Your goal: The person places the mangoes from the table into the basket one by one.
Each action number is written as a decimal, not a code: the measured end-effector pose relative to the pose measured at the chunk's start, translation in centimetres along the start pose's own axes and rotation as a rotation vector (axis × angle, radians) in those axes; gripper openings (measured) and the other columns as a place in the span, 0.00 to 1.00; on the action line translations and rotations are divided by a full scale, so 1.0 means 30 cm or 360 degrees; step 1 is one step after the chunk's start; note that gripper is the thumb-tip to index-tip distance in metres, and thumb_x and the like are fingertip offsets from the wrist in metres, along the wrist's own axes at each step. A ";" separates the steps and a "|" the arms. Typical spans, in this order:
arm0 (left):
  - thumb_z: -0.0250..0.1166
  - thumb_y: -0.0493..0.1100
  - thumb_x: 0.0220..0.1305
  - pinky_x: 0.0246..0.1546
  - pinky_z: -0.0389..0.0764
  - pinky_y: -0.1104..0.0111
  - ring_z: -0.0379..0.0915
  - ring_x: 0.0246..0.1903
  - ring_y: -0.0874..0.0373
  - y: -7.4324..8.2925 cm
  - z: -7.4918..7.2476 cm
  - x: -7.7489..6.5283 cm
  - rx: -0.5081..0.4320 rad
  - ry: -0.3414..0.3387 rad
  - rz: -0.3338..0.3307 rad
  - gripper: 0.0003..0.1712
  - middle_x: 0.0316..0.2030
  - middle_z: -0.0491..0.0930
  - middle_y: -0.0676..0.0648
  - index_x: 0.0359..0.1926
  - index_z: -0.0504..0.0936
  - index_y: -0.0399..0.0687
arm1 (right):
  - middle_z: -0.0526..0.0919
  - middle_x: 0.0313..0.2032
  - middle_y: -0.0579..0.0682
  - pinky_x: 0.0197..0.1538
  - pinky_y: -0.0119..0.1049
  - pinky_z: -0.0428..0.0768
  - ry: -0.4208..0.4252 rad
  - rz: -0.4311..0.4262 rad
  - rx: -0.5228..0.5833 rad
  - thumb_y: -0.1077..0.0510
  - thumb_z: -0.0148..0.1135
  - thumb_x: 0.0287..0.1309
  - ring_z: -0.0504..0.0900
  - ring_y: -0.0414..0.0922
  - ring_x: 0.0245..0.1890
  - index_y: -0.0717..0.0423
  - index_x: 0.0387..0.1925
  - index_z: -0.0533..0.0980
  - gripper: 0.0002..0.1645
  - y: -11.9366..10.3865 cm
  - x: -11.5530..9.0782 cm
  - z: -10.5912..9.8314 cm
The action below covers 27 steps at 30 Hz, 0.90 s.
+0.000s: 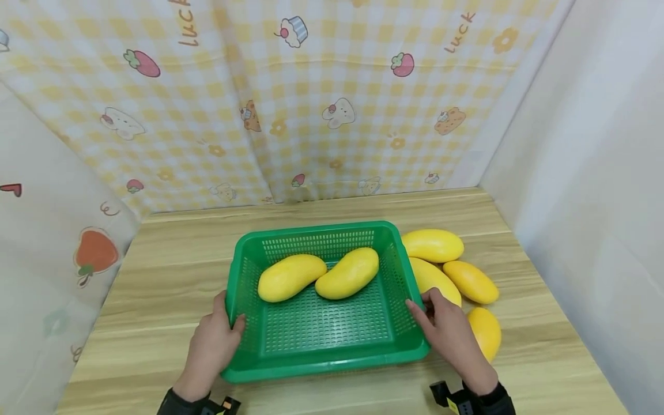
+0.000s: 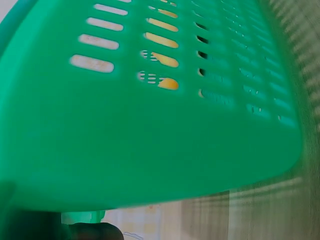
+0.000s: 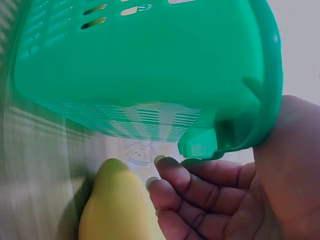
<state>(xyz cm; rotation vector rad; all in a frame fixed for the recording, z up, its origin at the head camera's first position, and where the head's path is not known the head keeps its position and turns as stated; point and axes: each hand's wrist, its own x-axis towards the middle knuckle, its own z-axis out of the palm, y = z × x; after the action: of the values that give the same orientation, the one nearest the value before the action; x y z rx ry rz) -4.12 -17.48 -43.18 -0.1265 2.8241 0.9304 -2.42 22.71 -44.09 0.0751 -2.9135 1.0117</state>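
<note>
A green plastic basket [image 1: 327, 362] with slotted walls stands in the middle of the head view. Inside, toward its far side, lie two yellow mangoes, the left one [image 1: 291, 278] and the right one [image 1: 347, 274], their ends close together. My left hand [image 1: 212, 346] grips the left rim, thumb on the inside and fingers outside. On the opposite rim, my right hand [image 1: 452, 329] holds with its thumb inside. In the right wrist view, its curled fingers [image 3: 210, 195] are below the rim, near a mango [image 3: 117, 205]. Dark fingers show only partly in the left wrist view.
Several more mangoes lie right of the basket: one at the back [image 1: 433, 245], one partly behind the rim [image 1: 434, 278], one farther right [image 1: 471, 281] and one by my right wrist [image 1: 485, 333]. A checked cloth [image 1: 311, 115] hangs behind the wooden table [image 1: 171, 259]; white walls flank it.
</note>
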 end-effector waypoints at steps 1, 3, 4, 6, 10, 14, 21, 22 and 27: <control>0.57 0.37 0.66 0.18 0.76 0.58 0.80 0.25 0.44 -0.002 -0.001 0.000 0.0000 0.0001 -0.0004 0.36 0.36 0.77 0.23 0.65 0.50 0.21 | 0.71 0.24 0.42 0.25 0.30 0.69 0.0001 -0.0009 0.0000 0.44 0.55 0.67 0.68 0.38 0.22 0.55 0.37 0.72 0.17 0.000 -0.002 0.000; 0.57 0.37 0.65 0.17 0.76 0.58 0.80 0.25 0.44 -0.004 -0.003 0.000 0.0004 0.0002 -0.0007 0.36 0.36 0.78 0.23 0.65 0.50 0.22 | 0.72 0.25 0.41 0.27 0.30 0.70 -0.0002 -0.0006 0.0003 0.44 0.54 0.67 0.69 0.38 0.23 0.55 0.38 0.74 0.18 0.002 -0.007 -0.003; 0.57 0.37 0.65 0.18 0.76 0.58 0.80 0.25 0.43 -0.005 -0.004 0.001 0.0005 0.0001 -0.0003 0.36 0.36 0.77 0.23 0.65 0.50 0.21 | 0.73 0.25 0.41 0.27 0.30 0.71 0.0002 0.0004 0.0001 0.44 0.54 0.67 0.70 0.38 0.24 0.55 0.39 0.75 0.18 0.005 -0.010 -0.006; 0.57 0.37 0.65 0.18 0.76 0.57 0.80 0.25 0.43 -0.004 -0.005 0.003 0.0007 -0.0005 -0.0001 0.36 0.36 0.77 0.23 0.65 0.50 0.22 | 0.74 0.26 0.41 0.28 0.31 0.72 0.0017 0.0024 -0.0017 0.43 0.53 0.68 0.70 0.38 0.25 0.56 0.40 0.76 0.19 0.011 -0.017 -0.015; 0.56 0.37 0.65 0.18 0.77 0.58 0.80 0.25 0.44 0.000 -0.004 0.006 -0.0020 -0.0023 -0.0020 0.37 0.36 0.77 0.22 0.66 0.49 0.21 | 0.73 0.27 0.42 0.28 0.31 0.72 0.0116 0.0007 -0.0094 0.47 0.56 0.67 0.70 0.38 0.25 0.58 0.43 0.77 0.18 0.029 -0.029 -0.041; 0.56 0.36 0.65 0.19 0.77 0.57 0.80 0.26 0.42 -0.001 -0.002 0.005 -0.0049 -0.0024 -0.0043 0.37 0.39 0.76 0.21 0.66 0.49 0.21 | 0.73 0.26 0.43 0.29 0.34 0.74 0.0242 -0.0046 -0.0158 0.53 0.60 0.64 0.72 0.40 0.26 0.62 0.42 0.77 0.15 0.054 -0.039 -0.063; 0.56 0.37 0.66 0.22 0.78 0.56 0.80 0.31 0.40 -0.006 0.007 0.009 -0.0069 -0.0013 -0.0033 0.37 0.41 0.75 0.21 0.66 0.50 0.23 | 0.76 0.28 0.47 0.34 0.44 0.77 0.0284 0.0011 -0.0227 0.55 0.61 0.64 0.76 0.44 0.30 0.65 0.42 0.77 0.15 0.112 -0.060 -0.098; 0.56 0.37 0.66 0.22 0.78 0.56 0.80 0.31 0.40 -0.007 0.008 0.010 -0.0068 -0.0011 -0.0032 0.37 0.41 0.75 0.21 0.66 0.50 0.23 | 0.76 0.29 0.48 0.34 0.46 0.76 0.0282 0.0017 -0.0236 0.55 0.61 0.64 0.76 0.45 0.30 0.66 0.43 0.77 0.15 0.120 -0.064 -0.102; 0.57 0.37 0.65 0.21 0.79 0.57 0.80 0.30 0.40 -0.011 0.009 0.008 -0.0094 -0.0003 -0.0033 0.37 0.41 0.75 0.20 0.66 0.50 0.23 | 0.77 0.30 0.50 0.34 0.47 0.75 0.0243 0.0071 -0.0288 0.57 0.61 0.63 0.75 0.47 0.30 0.67 0.43 0.77 0.14 0.160 -0.083 -0.126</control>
<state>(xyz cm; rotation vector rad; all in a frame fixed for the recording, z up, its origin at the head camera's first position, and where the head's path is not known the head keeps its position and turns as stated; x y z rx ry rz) -4.27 -17.59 -43.63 -0.1615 2.7891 1.0096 -0.11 28.87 -44.26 -0.0720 -2.8617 0.7199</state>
